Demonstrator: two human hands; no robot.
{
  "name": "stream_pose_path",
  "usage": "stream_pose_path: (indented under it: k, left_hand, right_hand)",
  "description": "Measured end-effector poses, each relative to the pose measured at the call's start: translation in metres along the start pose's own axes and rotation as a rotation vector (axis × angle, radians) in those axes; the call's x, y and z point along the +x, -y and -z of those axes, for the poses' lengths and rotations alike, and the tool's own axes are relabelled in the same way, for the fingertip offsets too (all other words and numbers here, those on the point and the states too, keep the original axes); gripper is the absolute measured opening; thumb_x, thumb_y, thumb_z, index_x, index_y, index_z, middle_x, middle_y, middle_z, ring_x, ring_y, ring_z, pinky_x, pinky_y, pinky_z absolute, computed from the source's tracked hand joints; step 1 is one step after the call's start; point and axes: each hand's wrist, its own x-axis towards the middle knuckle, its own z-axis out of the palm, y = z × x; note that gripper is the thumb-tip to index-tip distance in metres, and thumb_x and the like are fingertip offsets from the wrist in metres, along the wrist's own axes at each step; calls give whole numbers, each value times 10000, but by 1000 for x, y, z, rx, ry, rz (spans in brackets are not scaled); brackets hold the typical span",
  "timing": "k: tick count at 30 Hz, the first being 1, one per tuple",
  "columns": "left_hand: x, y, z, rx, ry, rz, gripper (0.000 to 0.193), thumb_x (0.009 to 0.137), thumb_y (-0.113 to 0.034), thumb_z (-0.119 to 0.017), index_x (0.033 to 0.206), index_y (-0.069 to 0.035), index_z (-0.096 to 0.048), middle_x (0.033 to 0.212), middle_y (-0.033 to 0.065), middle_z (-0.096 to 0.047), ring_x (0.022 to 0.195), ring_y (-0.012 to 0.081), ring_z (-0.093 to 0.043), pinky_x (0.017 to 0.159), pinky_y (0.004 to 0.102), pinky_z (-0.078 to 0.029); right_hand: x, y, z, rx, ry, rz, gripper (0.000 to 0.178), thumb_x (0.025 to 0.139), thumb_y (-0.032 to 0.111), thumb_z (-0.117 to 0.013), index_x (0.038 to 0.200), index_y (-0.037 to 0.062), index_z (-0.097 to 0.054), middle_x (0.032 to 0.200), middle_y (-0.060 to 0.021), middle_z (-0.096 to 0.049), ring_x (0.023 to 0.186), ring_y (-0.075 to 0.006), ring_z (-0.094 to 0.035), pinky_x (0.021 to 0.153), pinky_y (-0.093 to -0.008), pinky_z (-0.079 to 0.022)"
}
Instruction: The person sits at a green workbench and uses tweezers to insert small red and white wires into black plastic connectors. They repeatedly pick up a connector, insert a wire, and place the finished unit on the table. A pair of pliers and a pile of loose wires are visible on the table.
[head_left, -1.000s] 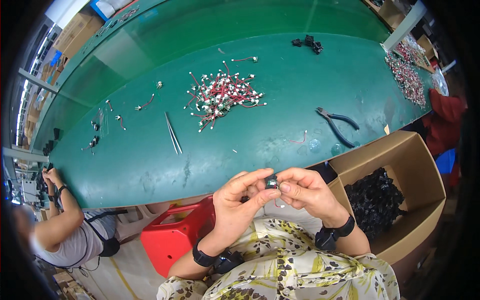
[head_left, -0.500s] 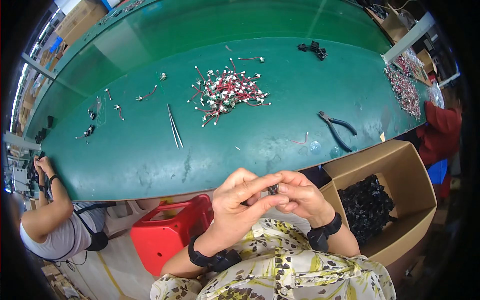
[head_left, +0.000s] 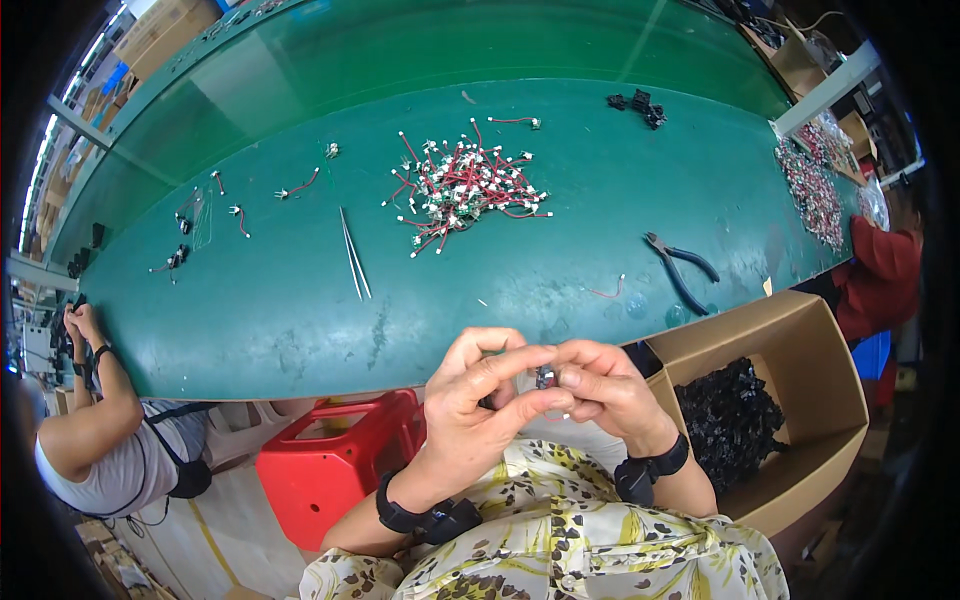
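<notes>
Between the fingertips of both hands is a small black part with a light spot on it; most of it is hidden. My left hand pinches it from the left with thumb and forefinger. From the other side my right hand grips it, also with thumb and fingers closed. A bit of white and red shows just under the right fingers. Beyond my hands lies a pile of short red wires with white connectors. Metal tweezers lie left of the pile, and pliers with dark handles lie to its right.
A cardboard box of black parts stands by my right arm. Black pieces and single wires dot the green table. A red stool is at lower left. Co-workers sit left and right.
The black part has turned a little between my fingers and shows more of itself, with white and red now visible below. The view has shifted slightly; the hands stay together.
</notes>
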Motion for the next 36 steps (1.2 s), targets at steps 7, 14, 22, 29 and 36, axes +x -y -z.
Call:
stream_pose_path:
  k: [7,14,22,29,36]
  left_hand:
    - [2,0,9,-36,134,50,457,695,-73,-846,1122,-65,-682,1027,60,-687,560,10,-470,498,181,-385]
    - [-3,2,7,-247,143,137,411,688,-104,-869,1029,-39,-649,1013,22,-705,534,0,-445,479,173,-375]
    - [-2,7,9,-190,182,96,294,715,-50,-836,966,-53,-683,1038,76,-715,540,5,-476,486,176,-386]
    - [-1,5,13,-194,165,133,190,777,17,-759,953,-29,-704,1041,104,-712,613,32,-567,534,179,-441]
    - [23,-11,76,116,-414,256,175,887,-32,-647,1058,-44,-686,998,55,-690,782,40,-593,587,161,-459]
  right_hand:
    - [-9,11,-4,-417,-137,439,360,837,17,-720,1185,17,-628,1026,-38,-675,711,-36,-518,556,-180,-402]
    - [-8,30,-11,-831,34,520,323,756,-49,-736,1073,-1,-694,939,-93,-680,796,-117,-644,627,-204,-503]
    - [-6,17,-9,-691,-98,524,284,735,-43,-761,1007,21,-714,865,-62,-669,723,-73,-621,550,-199,-459]
    - [-3,12,-11,-707,-156,540,267,746,35,-795,1003,51,-725,810,-5,-636,572,-19,-420,468,-195,-290]
    - [-6,22,-13,-456,-181,528,278,820,12,-744,1086,-4,-666,986,-49,-663,787,-50,-557,687,-192,-466]
